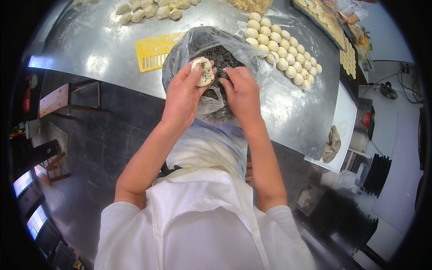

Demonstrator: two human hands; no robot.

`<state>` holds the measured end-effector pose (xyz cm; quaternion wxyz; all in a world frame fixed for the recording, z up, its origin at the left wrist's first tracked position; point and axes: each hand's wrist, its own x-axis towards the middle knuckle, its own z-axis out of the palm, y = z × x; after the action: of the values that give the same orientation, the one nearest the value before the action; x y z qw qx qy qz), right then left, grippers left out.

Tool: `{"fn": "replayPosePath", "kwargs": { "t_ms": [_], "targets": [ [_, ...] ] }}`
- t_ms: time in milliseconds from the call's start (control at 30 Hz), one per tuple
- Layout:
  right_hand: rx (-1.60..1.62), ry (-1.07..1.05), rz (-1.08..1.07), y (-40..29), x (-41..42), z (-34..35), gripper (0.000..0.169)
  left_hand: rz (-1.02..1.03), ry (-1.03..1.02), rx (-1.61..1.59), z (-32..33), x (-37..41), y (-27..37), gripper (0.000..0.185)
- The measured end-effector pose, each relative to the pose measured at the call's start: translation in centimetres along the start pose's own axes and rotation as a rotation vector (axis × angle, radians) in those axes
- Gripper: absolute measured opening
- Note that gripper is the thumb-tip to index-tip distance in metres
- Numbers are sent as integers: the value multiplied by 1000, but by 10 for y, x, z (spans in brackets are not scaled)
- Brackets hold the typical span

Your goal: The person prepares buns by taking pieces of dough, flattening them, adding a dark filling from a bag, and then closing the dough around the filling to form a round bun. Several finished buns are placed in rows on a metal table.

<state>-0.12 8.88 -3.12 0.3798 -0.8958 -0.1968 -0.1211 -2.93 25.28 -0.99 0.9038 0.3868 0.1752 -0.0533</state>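
My left hand (184, 91) holds a flattened piece of pale dough (204, 76), its face flecked with dark crumbs. Close by on the right, my right hand (241, 89) is over a dark crumbly filling (224, 55), fingertips bent together at it; whether they pinch some is hidden. The filling lies in a clear plastic bag (177, 50) that seems to line a round container at the table's near edge. Rows of round dough balls (283, 54) rest to the right of the bag. Left of it lies a yellow slotted plastic scraper (155, 49), partly covered by the bag.
Several dough pieces (148, 10) and a larger crumbly mass (251, 4) lie at the back of the floury metal table (111, 67). A tray of shaped dough (319, 20) is at the far right, near another person's arm (352, 17). A cloth (332, 145) sits on a white surface.
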Motion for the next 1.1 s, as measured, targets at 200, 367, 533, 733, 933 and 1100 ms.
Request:
{"fn": "replayPosePath", "kwargs": {
  "t_ms": [200, 367, 533, 733, 933, 1100],
  "targets": [
    [-126, -26, -54, 3, 4, 6, 20, 22, -6, -25, 3, -4, 7, 40],
    [18, -29, 89, -1, 11, 0, 17, 61, -30, -48, -2, -10, 15, 39],
    [37, 29, 129, -2, 12, -9, 23, 35, -37, -71, -11, -5, 14, 39],
    [3, -177, 160, -24, 19, -17, 41, 31, -14, -105, -12, -3, 17, 39],
    [-183, -269, 9, -24, 26, -2, 35, 7, -41, -111, -16, -2, 18, 38],
    [-245, -313, -70, -16, 29, 5, 16, -2, -46, -114, -15, -1, 20, 38]
  ]
}}
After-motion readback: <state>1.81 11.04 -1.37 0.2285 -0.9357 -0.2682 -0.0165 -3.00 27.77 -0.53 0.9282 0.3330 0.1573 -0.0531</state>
